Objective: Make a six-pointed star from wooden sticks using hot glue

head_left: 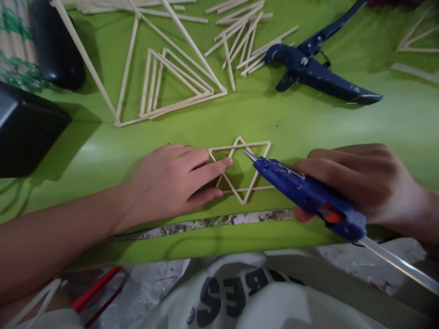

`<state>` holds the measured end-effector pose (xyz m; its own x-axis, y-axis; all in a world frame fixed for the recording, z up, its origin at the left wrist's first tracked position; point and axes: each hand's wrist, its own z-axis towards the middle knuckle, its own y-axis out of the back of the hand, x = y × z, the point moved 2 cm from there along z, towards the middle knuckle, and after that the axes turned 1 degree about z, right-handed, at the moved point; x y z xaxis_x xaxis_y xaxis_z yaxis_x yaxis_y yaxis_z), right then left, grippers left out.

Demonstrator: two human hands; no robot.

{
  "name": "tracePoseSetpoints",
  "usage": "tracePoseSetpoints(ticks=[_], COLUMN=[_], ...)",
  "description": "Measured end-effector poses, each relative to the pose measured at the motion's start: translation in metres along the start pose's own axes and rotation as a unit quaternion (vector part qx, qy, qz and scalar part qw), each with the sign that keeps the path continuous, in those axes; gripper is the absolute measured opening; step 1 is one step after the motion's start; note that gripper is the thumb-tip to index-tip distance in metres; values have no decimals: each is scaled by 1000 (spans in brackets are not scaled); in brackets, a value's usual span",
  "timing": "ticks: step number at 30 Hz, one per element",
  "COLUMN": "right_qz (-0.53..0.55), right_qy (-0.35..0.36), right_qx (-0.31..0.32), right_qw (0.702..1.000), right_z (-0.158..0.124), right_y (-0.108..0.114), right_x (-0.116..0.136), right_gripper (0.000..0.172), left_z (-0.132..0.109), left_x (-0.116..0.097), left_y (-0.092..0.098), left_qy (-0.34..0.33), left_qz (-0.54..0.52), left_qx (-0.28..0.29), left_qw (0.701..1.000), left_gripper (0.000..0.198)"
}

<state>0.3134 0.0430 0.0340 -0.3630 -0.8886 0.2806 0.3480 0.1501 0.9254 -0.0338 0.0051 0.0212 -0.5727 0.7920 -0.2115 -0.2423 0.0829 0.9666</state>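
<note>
A six-pointed star (244,201) of thin wooden sticks, two overlapping triangles, lies flat on the green table. My left hand (171,178) rests on its left side, fingers stretched out, the index fingertip on a crossing of sticks. In my right hand (356,178) is a blue hot glue gun (302,187) with an orange-red trigger. A clear glue stick (398,260) sticks out of its back end. The metal nozzle points at the star's upper middle, close to the top stick; whether it touches cannot be made out.
Larger stick triangles (171,107) lie beyond the star, with loose cut sticks (240,41) at the back. Dark blue cutters (318,73) lie at back right. A black box (27,132) stands at left. A worn metal strip (206,224) runs along the near edge.
</note>
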Motion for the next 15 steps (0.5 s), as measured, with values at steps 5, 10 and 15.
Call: tracePoseSetpoints(ticks=[5,10,15], right_qz=[-13,-32,-27], right_qy=[64,7,-13], right_qx=[1,4,28], right_qw=[998,999,999], right_z=[-12,-12,-15], right_y=[3,1,-1], right_x=[-12,-7,-4], right_gripper=[54,55,21], left_z=[1,2,2], left_x=[-1,-1,-2], left_y=[3,5,4], left_qy=[7,17,0], left_qz=[7,-6,-15], left_qx=[17,16,-12], left_qw=[1000,1000,1000], left_gripper=[52,52,51])
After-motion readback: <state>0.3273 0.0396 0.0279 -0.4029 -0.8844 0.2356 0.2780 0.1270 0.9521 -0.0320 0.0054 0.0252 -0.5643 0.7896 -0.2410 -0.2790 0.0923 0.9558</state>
